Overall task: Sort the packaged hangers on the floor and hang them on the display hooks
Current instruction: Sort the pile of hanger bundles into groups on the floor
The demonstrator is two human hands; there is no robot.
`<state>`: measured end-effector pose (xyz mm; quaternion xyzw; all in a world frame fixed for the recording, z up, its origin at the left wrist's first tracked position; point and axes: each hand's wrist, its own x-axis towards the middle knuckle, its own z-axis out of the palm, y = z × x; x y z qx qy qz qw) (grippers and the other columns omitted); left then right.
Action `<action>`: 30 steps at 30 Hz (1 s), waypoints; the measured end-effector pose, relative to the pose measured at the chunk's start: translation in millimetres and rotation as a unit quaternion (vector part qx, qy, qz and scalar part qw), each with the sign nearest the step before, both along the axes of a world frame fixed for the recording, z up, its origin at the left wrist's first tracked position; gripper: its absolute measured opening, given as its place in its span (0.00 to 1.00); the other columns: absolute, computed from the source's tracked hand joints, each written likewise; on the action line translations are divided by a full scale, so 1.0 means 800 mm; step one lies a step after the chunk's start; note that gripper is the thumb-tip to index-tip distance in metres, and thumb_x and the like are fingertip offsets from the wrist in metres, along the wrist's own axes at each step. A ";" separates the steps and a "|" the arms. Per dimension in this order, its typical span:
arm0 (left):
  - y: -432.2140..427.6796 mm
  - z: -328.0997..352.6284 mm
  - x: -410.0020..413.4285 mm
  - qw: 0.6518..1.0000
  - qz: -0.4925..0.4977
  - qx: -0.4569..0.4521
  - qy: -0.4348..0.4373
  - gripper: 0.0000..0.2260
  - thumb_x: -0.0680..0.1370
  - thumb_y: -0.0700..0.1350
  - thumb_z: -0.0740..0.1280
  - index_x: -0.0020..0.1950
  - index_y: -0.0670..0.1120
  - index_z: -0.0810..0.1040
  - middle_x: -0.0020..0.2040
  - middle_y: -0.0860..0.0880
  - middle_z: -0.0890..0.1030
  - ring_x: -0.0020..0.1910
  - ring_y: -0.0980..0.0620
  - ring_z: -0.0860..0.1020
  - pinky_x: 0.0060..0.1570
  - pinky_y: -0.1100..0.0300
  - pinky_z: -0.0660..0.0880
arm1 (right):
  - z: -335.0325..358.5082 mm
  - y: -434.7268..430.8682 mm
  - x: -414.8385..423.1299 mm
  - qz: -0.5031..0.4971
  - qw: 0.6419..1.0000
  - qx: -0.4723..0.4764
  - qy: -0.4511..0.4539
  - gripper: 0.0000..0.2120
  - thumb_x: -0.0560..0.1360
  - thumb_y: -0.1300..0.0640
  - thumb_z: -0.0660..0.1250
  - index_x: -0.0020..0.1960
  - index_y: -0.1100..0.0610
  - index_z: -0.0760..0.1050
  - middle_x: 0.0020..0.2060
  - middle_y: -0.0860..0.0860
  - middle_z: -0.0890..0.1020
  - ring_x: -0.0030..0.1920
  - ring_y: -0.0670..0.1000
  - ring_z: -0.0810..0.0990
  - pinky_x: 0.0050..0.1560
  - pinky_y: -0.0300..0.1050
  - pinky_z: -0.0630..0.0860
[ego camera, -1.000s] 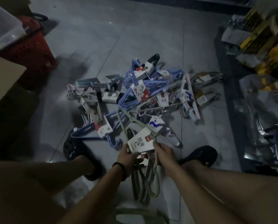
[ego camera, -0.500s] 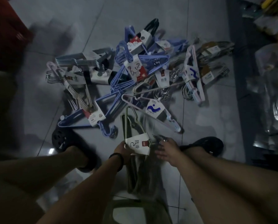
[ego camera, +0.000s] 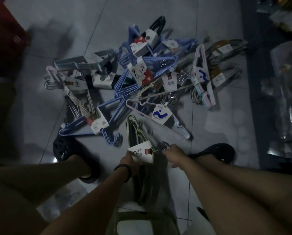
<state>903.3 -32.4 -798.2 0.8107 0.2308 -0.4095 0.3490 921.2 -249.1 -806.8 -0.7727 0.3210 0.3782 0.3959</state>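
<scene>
Right hand point(ego camera: 173, 150) has shifted to the hook end of the green hanger pack point(ego camera: 133, 133), pinching it; left hand point(ego camera: 129, 159) grips the label point(ego camera: 142, 154). Far pile point(ego camera: 142, 77) awaits sorting.

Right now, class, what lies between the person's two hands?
The head view shows the white label card of the green hanger pack between them; the left hand grips the pack at that card, and the right hand is at its hook end.

Open floor point(ego camera: 225, 128) between hanger pile point(ego camera: 138, 77) and right-hand shelf base point(ego camera: 259, 92); pile straight ahead, shoes point(ego camera: 214, 151) either side
</scene>
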 end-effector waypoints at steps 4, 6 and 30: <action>-0.011 0.062 0.007 0.985 -0.152 0.058 -0.055 0.25 0.82 0.49 0.66 0.79 0.48 0.68 0.73 0.42 0.74 0.68 0.43 0.75 0.66 0.52 0.74 | 0.061 -0.034 0.021 0.092 0.995 -0.028 -0.038 0.06 0.81 0.52 0.65 0.50 0.55 0.76 0.49 0.55 0.80 0.48 0.56 0.80 0.48 0.56 0.81; -0.019 0.097 0.010 0.974 -0.203 0.063 -0.083 0.23 0.84 0.50 0.64 0.78 0.49 0.69 0.75 0.43 0.73 0.69 0.44 0.75 0.66 0.53 0.73 | 0.095 -0.050 0.031 0.081 0.993 -0.030 -0.077 0.04 0.80 0.54 0.65 0.50 0.54 0.77 0.46 0.57 0.80 0.46 0.57 0.80 0.49 0.54 0.81; -0.105 -0.109 0.106 0.908 -0.336 0.193 -0.160 0.38 0.82 0.54 0.63 0.84 0.55 0.42 0.83 0.42 0.36 0.81 0.40 0.34 0.80 0.37 0.43 | -0.067 -0.057 0.215 0.211 0.959 -0.163 -0.099 0.13 0.82 0.55 0.68 0.65 0.58 0.73 0.51 0.53 0.79 0.50 0.56 0.78 0.48 0.48 0.72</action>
